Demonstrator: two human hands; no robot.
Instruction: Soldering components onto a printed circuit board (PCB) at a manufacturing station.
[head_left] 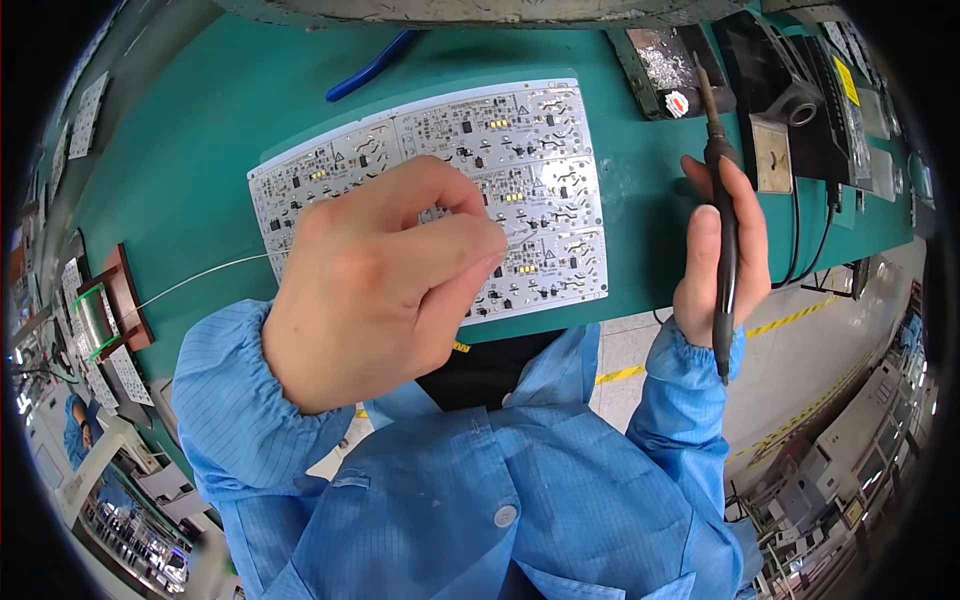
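Observation:
My left hand [385, 270] is closed in a pinch above a white circuit board panel [555, 180] and hides much of its middle. A thin silvery solder wire [215, 268] runs from a spool [95, 320] on the left into this hand, and a short end seems to show past the fingertips. In my right hand [715, 250], off the panel's right edge, is a black soldering iron [727, 240]. Its tip points away from me, near a dark tray [720, 85] with silvery solder scraps.
Blue-handled pliers [372, 68] lie on the green mat [190, 160] beyond the panel. At the far right stand an iron holder [800, 108] and a square tan pad [771, 155], with black cables [815, 245] beside them. A grey overhang [440, 10] crosses the far edge.

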